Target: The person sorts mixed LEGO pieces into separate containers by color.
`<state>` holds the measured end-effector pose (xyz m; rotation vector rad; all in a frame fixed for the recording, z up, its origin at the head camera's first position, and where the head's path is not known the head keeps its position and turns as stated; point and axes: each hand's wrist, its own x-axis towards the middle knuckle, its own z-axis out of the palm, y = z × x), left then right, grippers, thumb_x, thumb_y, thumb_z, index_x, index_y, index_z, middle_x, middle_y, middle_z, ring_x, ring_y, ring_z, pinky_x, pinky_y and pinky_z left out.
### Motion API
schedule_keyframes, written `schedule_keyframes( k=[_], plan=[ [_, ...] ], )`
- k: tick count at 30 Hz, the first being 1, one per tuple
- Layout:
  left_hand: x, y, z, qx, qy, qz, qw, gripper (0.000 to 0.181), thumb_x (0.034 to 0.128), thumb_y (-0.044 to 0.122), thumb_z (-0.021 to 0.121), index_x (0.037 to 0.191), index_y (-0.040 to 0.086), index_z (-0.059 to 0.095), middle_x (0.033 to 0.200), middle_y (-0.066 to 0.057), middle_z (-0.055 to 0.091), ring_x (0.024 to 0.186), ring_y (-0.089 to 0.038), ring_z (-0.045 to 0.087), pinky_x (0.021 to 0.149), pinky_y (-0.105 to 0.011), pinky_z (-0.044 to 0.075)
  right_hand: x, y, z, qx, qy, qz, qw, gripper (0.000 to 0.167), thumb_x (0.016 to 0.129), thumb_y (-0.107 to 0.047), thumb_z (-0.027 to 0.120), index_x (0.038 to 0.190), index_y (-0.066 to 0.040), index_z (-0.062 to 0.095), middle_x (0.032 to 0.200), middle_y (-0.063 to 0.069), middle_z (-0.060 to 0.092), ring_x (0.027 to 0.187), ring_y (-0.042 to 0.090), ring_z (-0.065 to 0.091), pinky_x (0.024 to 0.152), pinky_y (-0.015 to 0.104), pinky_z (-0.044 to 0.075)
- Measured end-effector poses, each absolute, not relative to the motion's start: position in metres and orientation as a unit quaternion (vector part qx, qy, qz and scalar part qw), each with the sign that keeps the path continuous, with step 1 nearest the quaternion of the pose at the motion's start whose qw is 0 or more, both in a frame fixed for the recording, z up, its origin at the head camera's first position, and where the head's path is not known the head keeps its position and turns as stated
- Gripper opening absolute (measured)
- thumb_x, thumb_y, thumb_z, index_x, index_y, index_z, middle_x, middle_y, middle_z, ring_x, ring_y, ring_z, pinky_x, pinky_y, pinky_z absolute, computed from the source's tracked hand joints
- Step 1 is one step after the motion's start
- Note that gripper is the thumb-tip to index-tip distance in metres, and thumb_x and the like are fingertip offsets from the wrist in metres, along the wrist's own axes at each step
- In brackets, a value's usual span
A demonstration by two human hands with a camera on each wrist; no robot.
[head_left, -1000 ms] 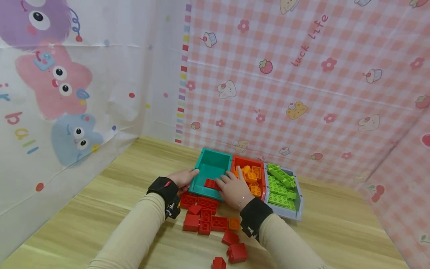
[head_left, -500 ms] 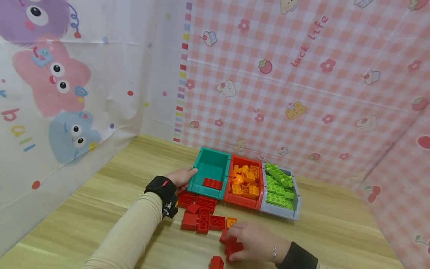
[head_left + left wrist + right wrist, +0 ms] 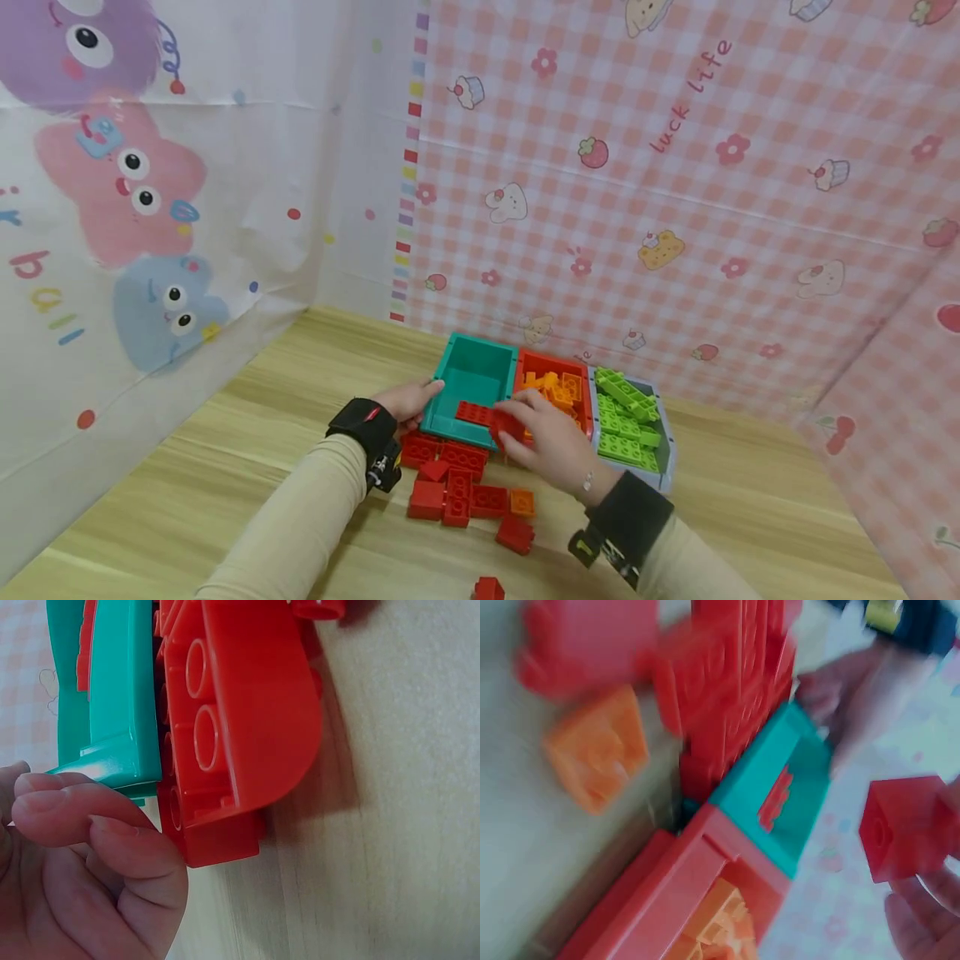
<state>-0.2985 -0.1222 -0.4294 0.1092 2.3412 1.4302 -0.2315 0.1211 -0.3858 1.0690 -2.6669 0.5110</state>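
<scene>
My left hand (image 3: 406, 402) grips the left side wall of the teal bin (image 3: 474, 377). In the left wrist view its fingers (image 3: 127, 836) curl at the bin's corner, next to red bricks (image 3: 262, 712). My right hand (image 3: 558, 446) pinches a red toy building brick (image 3: 507, 423) above the front right corner of the teal bin. The right wrist view shows this held brick (image 3: 906, 829) as a chunky block between thumb and fingers. One flat red studded brick (image 3: 472, 412) lies inside the teal bin.
Right of the teal bin stand a red bin (image 3: 553, 362) with orange bricks and a grey bin (image 3: 666, 454) with lime-green bricks. Several red bricks (image 3: 459, 496) and one orange brick (image 3: 522, 502) lie in front. A single red brick (image 3: 489, 588) is nearest me.
My right hand went from the bins down to the loose bricks, took a red brick, and carried it up to the teal bin. My left hand stayed on the bin's side.
</scene>
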Motion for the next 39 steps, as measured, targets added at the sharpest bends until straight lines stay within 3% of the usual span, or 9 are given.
schedule_keyframes(
  k=[6, 9, 12, 14, 18, 24, 30, 35, 39],
  plan=[
    [-0.297, -0.125, -0.427, 0.039, 0.844, 0.5, 0.189, 0.057, 0.1025, 0.036, 0.03, 0.148, 0.004, 0.018, 0.055, -0.001, 0.03, 0.049, -0.015, 0.03, 0.049, -0.026, 0.027, -0.289, 0.089, -0.395, 0.294, -0.928, 0.182, 0.136, 0.033, 0.09, -0.018, 0.062, 0.12, -0.006, 0.055, 0.11, 0.009, 0.05, 0.063, 0.013, 0.048, 0.059, 0.025, 0.045],
    [-0.296, -0.125, -0.428, 0.039, 0.837, 0.511, 0.19, 0.058, 0.1023, 0.036, 0.03, 0.148, 0.004, 0.017, 0.054, -0.001, 0.03, 0.049, -0.015, 0.029, 0.049, -0.026, 0.026, -0.307, 0.083, -0.402, 0.273, -0.943, 0.13, 0.142, 0.037, 0.089, -0.02, 0.065, 0.123, -0.008, 0.056, 0.11, 0.01, 0.054, 0.078, 0.02, 0.056, 0.08, 0.035, 0.047],
    [-0.296, -0.124, -0.43, 0.036, 0.829, 0.524, 0.191, 0.058, 0.1024, 0.036, 0.031, 0.148, 0.004, 0.016, 0.054, -0.001, 0.029, 0.048, -0.015, 0.029, 0.048, -0.026, 0.025, -0.318, 0.083, -0.409, 0.259, -0.953, 0.072, 0.139, 0.036, 0.087, -0.022, 0.067, 0.121, -0.011, 0.061, 0.108, 0.009, 0.059, 0.102, 0.027, 0.054, 0.101, 0.053, 0.028],
    [-0.296, -0.124, -0.432, 0.032, 0.826, 0.529, 0.193, 0.057, 0.1024, 0.035, 0.031, 0.149, 0.005, 0.016, 0.054, -0.001, 0.03, 0.047, -0.014, 0.029, 0.047, -0.026, 0.025, -0.321, 0.083, -0.411, 0.25, -0.959, 0.051, 0.123, 0.032, 0.086, -0.023, 0.068, 0.117, -0.014, 0.064, 0.107, 0.007, 0.06, 0.11, 0.029, 0.051, 0.104, 0.06, 0.015],
    [-0.296, -0.125, -0.432, 0.028, 0.825, 0.531, 0.192, 0.057, 0.1023, 0.036, 0.031, 0.148, 0.005, 0.017, 0.054, -0.002, 0.031, 0.047, -0.015, 0.029, 0.048, -0.025, 0.025, -0.321, 0.081, -0.405, 0.257, -0.962, 0.02, 0.086, 0.025, 0.086, -0.023, 0.068, 0.11, -0.015, 0.068, 0.106, 0.006, 0.064, 0.111, 0.031, 0.05, 0.103, 0.064, 0.008],
    [-0.298, -0.125, -0.429, 0.027, 0.824, 0.532, 0.192, 0.057, 0.1023, 0.037, 0.031, 0.148, 0.006, 0.018, 0.055, -0.001, 0.03, 0.048, -0.015, 0.03, 0.049, -0.025, 0.025, -0.315, 0.075, -0.392, 0.277, -0.96, -0.021, 0.044, 0.016, 0.087, -0.018, 0.066, 0.101, -0.017, 0.074, 0.093, 0.002, 0.07, 0.119, 0.035, 0.044, 0.103, 0.065, 0.005],
    [-0.299, -0.121, -0.435, 0.031, 0.821, 0.537, 0.19, 0.054, 0.1023, 0.037, 0.03, 0.145, 0.006, 0.023, 0.056, -0.002, 0.029, 0.048, -0.015, 0.03, 0.049, -0.026, 0.026, -0.309, 0.077, -0.393, 0.269, -0.961, -0.054, 0.034, 0.027, 0.095, -0.007, 0.052, 0.112, -0.017, 0.07, 0.098, 0.004, 0.07, 0.126, 0.037, 0.039, 0.103, 0.064, 0.007],
    [-0.299, -0.122, -0.435, 0.034, 0.824, 0.532, 0.195, 0.055, 0.1022, 0.038, 0.03, 0.146, 0.006, 0.022, 0.056, -0.001, 0.029, 0.049, -0.016, 0.03, 0.049, -0.026, 0.026, -0.302, 0.082, -0.403, 0.295, -0.951, -0.034, 0.084, 0.027, 0.095, -0.016, 0.055, 0.121, -0.014, 0.063, 0.121, 0.007, 0.061, 0.125, 0.032, 0.043, 0.102, 0.065, 0.013],
    [-0.3, -0.124, -0.434, 0.036, 0.824, 0.529, 0.2, 0.055, 0.1022, 0.038, 0.029, 0.146, 0.006, 0.021, 0.055, -0.001, 0.028, 0.049, -0.016, 0.03, 0.049, -0.027, 0.026, -0.285, 0.089, -0.409, 0.372, -0.918, 0.035, 0.132, 0.028, 0.09, -0.014, 0.061, 0.118, -0.011, 0.063, 0.124, 0.009, 0.057, 0.119, 0.027, 0.048, 0.102, 0.059, 0.023]
  ],
)
